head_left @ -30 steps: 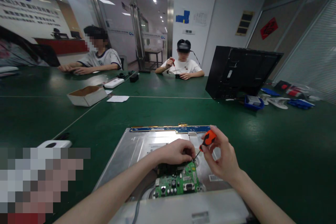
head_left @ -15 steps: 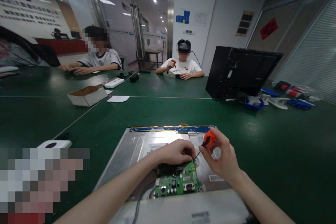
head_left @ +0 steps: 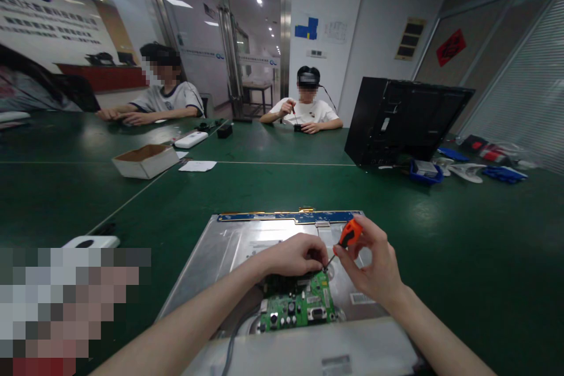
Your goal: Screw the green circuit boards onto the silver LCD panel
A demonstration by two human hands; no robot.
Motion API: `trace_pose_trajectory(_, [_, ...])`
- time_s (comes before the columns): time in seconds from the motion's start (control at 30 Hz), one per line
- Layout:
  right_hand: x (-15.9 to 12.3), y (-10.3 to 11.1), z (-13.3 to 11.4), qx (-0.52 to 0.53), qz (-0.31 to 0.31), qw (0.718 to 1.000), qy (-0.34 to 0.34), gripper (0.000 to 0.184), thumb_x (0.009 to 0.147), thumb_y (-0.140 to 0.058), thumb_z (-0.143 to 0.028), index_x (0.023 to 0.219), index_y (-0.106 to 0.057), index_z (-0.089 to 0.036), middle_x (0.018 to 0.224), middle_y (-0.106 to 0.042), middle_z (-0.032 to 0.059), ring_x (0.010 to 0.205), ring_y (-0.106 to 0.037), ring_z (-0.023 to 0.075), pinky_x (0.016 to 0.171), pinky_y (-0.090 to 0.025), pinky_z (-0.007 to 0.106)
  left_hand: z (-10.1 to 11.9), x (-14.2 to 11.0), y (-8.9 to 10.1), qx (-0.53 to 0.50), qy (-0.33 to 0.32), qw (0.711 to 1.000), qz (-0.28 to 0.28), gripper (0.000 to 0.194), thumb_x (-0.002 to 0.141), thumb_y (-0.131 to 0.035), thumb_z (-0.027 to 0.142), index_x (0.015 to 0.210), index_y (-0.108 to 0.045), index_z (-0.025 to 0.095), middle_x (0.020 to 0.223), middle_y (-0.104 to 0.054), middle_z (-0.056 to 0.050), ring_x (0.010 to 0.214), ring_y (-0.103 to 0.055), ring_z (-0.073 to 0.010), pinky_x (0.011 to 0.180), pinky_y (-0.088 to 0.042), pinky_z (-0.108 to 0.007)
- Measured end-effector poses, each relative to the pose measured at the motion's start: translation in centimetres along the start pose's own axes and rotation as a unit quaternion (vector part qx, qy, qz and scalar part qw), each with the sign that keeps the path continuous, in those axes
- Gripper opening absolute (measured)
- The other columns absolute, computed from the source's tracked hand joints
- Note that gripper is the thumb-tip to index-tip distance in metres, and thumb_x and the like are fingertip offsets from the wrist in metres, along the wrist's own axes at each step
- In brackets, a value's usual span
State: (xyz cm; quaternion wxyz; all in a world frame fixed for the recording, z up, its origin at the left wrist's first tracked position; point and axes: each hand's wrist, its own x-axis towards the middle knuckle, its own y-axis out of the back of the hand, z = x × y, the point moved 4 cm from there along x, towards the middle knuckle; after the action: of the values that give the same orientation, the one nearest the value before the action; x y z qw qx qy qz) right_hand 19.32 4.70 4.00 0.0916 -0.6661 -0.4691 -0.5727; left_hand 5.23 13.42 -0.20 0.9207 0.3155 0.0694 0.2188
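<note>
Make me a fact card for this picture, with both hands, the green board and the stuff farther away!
Green circuit board: on the silvery panel
Right hand: holds the orange screwdriver, tip at the board's far right corner
Left hand: bunched beside that tip; can't tell if it grips
Farther away: white box left, black casing right
</note>
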Motion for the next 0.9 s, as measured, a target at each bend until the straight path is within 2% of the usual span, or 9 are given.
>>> trace_pose_trajectory(0.17, [-0.09, 0.04, 0.07, -0.006, -0.001, 1.000, -0.003, 0.059, 0.090, -0.062, -0.020, 0.142, -0.034, -0.024, 0.065, -0.053, -0.0072, 0.045, -0.054, 0.0117, 0.042, -0.047, 0.022, 0.04, -0.05, 0.01, -0.001, -0.001, 1.000, 0.000, 0.020, 0.076, -0.061, 0.007, 0.091, -0.070, 0.017, 0.084, -0.069, -0.001, 0.078, -0.062, -0.0164, 0.070, -0.047, -0.024])
trace_pose_trajectory(0.4, [0.41, 0.12, -0.43, 0.029, -0.021, 0.999, -0.012, 0.059, 0.090, -0.053, -0.014, 0.144, -0.031, -0.022, 0.079, -0.064, 0.0000, 0.053, -0.061, 0.0130, 0.045, -0.052, 0.024, 0.11, 0.00, 0.02, 0.001, 0.001, 1.000, 0.002, 0.013, 0.075, -0.063, 0.007, 0.083, -0.067, 0.017, 0.079, -0.066, 0.000, 0.074, -0.060, -0.0159, 0.068, -0.046, -0.024])
trace_pose_trajectory(0.67, [0.12, 0.11, -0.07, -0.002, 0.008, 1.000, -0.012, 0.055, 0.090, -0.061, -0.021, 0.139, -0.036, -0.024, 0.073, -0.059, -0.0040, 0.047, -0.056, 0.0112, 0.042, -0.049, 0.022, 0.24, -0.04, 0.03, 0.004, -0.001, 1.000, -0.001, 0.019, 0.077, -0.062, 0.004, 0.089, -0.069, 0.016, 0.084, -0.068, -0.001, 0.079, -0.062, -0.0168, 0.072, -0.046, -0.024])
trace_pose_trajectory(0.9, [0.10, 0.08, -0.16, 0.011, -0.009, 1.000, -0.008, 0.056, 0.091, -0.059, -0.020, 0.141, -0.034, -0.022, 0.073, -0.060, -0.0024, 0.048, -0.056, 0.0118, 0.043, -0.049, 0.023, 0.13, -0.02, 0.07, 0.010, 0.003, 1.000, 0.006, 0.016, 0.076, -0.064, 0.004, 0.085, -0.068, 0.017, 0.082, -0.067, 0.000, 0.077, -0.061, -0.0166, 0.069, -0.045, -0.024])
